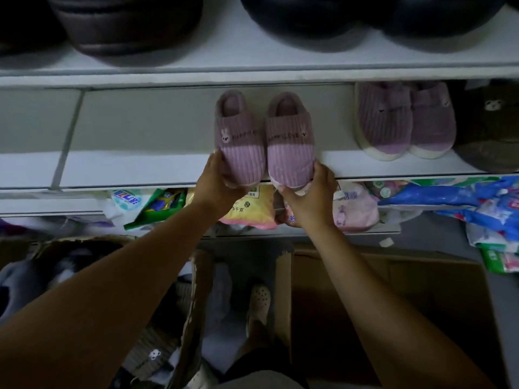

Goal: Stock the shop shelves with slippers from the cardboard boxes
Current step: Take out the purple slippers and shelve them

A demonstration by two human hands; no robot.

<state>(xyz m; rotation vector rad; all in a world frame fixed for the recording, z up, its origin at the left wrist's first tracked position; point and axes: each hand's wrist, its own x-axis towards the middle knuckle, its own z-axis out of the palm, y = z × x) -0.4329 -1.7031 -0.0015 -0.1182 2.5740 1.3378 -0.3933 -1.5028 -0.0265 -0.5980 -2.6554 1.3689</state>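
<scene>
The left hand grips the toe of one purple bunny slipper, and the right hand grips the toe of the second slipper. Both slippers sit side by side on the white shelf, toes overhanging its front edge. A matching pair stands to their right. Cardboard boxes lie below.

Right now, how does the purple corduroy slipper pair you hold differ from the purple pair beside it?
Held purple corduroy pair overhangs the white shelf, gripped by left hand and right hand; shelved purple pair sits fully on it, untouched. Both point toes outward.
</scene>
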